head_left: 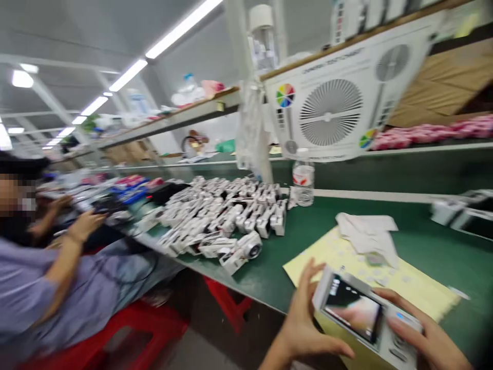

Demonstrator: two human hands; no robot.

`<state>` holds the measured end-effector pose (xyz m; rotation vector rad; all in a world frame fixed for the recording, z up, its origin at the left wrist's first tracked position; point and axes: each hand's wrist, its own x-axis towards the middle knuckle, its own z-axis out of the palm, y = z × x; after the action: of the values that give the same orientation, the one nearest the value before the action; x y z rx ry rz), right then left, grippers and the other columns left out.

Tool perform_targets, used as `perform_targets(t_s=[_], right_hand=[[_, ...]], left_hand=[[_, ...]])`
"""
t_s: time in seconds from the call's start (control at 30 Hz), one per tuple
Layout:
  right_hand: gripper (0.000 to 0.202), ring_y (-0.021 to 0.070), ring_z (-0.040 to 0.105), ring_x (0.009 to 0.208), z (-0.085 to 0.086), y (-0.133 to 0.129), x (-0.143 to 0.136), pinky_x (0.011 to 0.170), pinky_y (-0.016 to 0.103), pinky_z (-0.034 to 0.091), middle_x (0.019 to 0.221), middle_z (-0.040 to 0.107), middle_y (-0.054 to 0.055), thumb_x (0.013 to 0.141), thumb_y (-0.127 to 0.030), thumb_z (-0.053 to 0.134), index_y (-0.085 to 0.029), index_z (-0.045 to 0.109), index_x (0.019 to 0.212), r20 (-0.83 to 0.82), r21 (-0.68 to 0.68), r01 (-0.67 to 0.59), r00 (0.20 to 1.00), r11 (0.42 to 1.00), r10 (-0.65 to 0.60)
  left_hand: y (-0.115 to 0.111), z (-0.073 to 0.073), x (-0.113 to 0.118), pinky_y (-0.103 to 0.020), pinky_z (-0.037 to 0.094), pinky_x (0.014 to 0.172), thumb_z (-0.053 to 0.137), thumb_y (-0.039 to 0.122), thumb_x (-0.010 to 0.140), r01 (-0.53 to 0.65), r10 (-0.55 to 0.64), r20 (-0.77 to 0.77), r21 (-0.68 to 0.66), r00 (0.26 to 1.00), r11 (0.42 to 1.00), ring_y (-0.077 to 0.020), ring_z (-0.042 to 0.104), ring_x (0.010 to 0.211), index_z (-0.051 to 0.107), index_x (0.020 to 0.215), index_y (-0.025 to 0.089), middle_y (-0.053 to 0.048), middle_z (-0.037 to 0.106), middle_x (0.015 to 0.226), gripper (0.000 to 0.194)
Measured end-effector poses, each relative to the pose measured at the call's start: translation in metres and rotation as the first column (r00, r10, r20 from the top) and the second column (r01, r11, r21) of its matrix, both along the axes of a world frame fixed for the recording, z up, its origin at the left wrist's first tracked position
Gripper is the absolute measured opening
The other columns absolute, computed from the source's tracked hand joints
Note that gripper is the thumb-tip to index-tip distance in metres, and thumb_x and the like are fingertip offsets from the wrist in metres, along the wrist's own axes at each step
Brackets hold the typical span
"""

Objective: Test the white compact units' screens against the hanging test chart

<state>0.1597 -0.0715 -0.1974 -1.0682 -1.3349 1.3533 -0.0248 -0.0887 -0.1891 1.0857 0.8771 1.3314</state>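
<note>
Between both hands, at the near edge of the green bench — that's where the camera is, screen side toward the wearer. Right hand is closed on its right end, thumb across the back by the buttons. Left hand is spread wide round the left end, fingers at the corner, thumb reaching below the lower edge; can't tell how much it carries.

Main risk, my read: a drop. Left side looks loose, so if the right slips, the body could tip off the bench edge. Right thumb could also press a button unintentionally, and fingers near the lens side could smudge it; lens is hidden from here.

Looks: white body, slightly tilted, dark-framed screen lit, showing a blurred pink-white patch on black. Buttons sit right of the screen, blue spot near the top. Fine markings too blurred to read.

Beyond the grip: yellow sheet with a pale cloth on it. Off to its left, a pile of cameras — tightly packed, knockable if an elbow swings wide. Above and ahead, a test chart.
</note>
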Motion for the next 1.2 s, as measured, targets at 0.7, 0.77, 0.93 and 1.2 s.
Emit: perform_targets(t_s=[0.7,0.77,0.93,1.2], right_hand=[[0.035,0.0127,0.053,0.061,-0.011,0.002,0.016,0.052,0.019,0.041,0.071,0.06,0.002,0.072,-0.04,0.06,-0.017,0.056,0.098,-0.196,-0.254,0.205,0.946,0.945,-0.258],[0.036,0.0128,0.053,0.059,-0.011,0.002,0.016,0.051,0.019,0.041,0.072,0.06,0.002,0.072,-0.041,0.06,-0.016,0.056,0.098,-0.19,-0.269,0.194,0.95,0.943,-0.25],[0.032,0.0126,0.052,0.058,-0.012,0.002,0.016,0.05,0.019,0.041,0.07,0.06,0.002,0.07,-0.037,0.06,-0.016,0.057,0.095,-0.154,-0.26,0.234,0.948,0.937,-0.279],[0.032,0.0115,0.051,0.055,-0.015,0.001,0.015,0.047,0.018,0.041,0.066,0.059,0.001,0.069,-0.036,0.062,-0.016,0.057,0.093,-0.16,-0.253,0.267,0.937,0.93,-0.312]], left_hand=[[0.026,-0.019,-0.003,-0.032,0.041,0.096,0.069,0.014,0.065,0.198,-0.115,-0.49,0.121,0.864,0.973,-0.0265,0.045,0.117,0.04,0.124,0.024,-0.011,0.044,0.128,0.066],[0.026,-0.022,-0.005,-0.032,0.041,0.097,0.07,0.016,0.064,0.205,-0.091,-0.506,0.173,0.858,0.963,-0.0267,0.042,0.12,0.04,0.124,0.025,-0.01,0.044,0.128,0.067],[0.028,-0.026,-0.006,-0.035,0.038,0.099,0.071,0.021,0.064,0.219,-0.047,-0.544,0.257,0.838,0.941,-0.0253,0.043,0.119,0.04,0.124,0.028,-0.007,0.046,0.126,0.068],[0.028,-0.025,-0.004,-0.034,0.038,0.099,0.071,0.022,0.064,0.223,-0.035,-0.554,0.274,0.832,0.935,-0.0237,0.043,0.118,0.04,0.124,0.029,-0.005,0.048,0.126,0.067]])
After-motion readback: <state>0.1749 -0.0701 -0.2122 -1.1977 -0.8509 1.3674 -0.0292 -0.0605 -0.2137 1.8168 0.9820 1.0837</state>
